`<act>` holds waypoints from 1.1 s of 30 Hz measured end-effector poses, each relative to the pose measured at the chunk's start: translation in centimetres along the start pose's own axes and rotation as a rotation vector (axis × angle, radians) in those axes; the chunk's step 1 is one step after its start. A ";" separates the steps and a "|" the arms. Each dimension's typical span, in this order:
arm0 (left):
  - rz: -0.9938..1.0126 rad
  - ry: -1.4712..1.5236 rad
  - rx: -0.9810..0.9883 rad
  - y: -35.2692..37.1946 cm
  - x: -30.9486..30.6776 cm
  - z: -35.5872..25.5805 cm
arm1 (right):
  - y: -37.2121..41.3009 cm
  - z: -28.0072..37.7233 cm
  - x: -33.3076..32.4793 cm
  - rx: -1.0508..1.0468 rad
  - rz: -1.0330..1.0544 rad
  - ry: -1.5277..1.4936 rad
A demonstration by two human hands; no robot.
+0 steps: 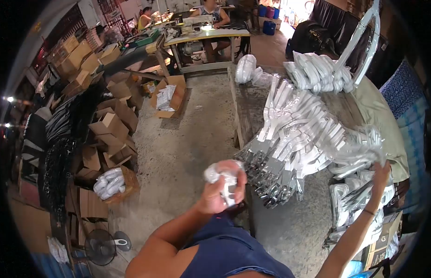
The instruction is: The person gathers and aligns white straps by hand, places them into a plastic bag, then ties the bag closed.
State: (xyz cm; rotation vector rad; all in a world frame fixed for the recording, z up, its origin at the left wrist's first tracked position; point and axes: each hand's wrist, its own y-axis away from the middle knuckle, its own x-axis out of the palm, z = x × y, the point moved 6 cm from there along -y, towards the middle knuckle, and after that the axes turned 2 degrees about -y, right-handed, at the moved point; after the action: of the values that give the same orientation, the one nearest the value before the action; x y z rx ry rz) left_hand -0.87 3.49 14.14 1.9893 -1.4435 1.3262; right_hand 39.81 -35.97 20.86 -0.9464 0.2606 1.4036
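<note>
- Just below centre, toward six o'clock, the left hand (224,190) has its fingers curled round a white bundle (229,178), clasping it clear of the table (280,227).
- Between three and four o'clock, the right hand (382,171) reaches to a loose clear-wrapped bunch (363,148) at the heap's edge; how far its fingers are open, and whether they grip anything, I cannot tell.
- At about three o'clock, nearer centre, a broad heap of white straps (303,125) fans across the table, long and uncoiled; by my reading, this is the larger share left unrolled.
- At four o'clock, more wrapped bundles (347,199) lie stacked, looking folded and sorted.
- Toward two o'clock sits a pile of white bundles (317,74), and at one o'clock a rounded wrapped roll (246,69); both look gathered up.
- At eight o'clock, a carton (127,185) holds white rolls (109,183), seemingly finished; between ten and eleven, another box (180,95) holds pale packets (166,97).
- Motion blur and glare smear the held bundle, so its wrapping and any fastening are unclear.
- Overlapping plastic hides the strap count; dark ends toward the heap's near edge are hard to identify.
- At twelve o'clock, a person (210,16) at a sewing machine is cut off by the frame's top.
</note>
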 end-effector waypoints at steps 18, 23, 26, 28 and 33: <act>0.005 -0.137 -0.104 8.4 -11.5 -8.2 | 11.8 52.4 13.3 -0.442 0.492 -0.195; 0.013 -0.139 -0.001 6.4 -14.2 -10.3 | 19.1 61.8 21.8 -0.624 0.696 -0.267; -0.195 -0.093 0.068 3.9 -16.7 -13.1 | 22.6 64.7 24.7 -0.861 0.688 -0.253; -0.283 -0.086 0.098 1.6 -17.0 -15.6 | 24.7 65.1 25.6 -0.718 0.780 -0.302; -0.194 0.011 0.240 -2.9 -15.8 -17.7 | 29.3 61.0 28.3 -0.192 1.046 -0.526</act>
State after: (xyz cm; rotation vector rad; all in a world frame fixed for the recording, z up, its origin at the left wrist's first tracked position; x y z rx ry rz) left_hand -7.52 26.19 10.54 2.2029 -1.0962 1.4774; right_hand -3.30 22.99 28.25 -0.5374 0.2276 2.6157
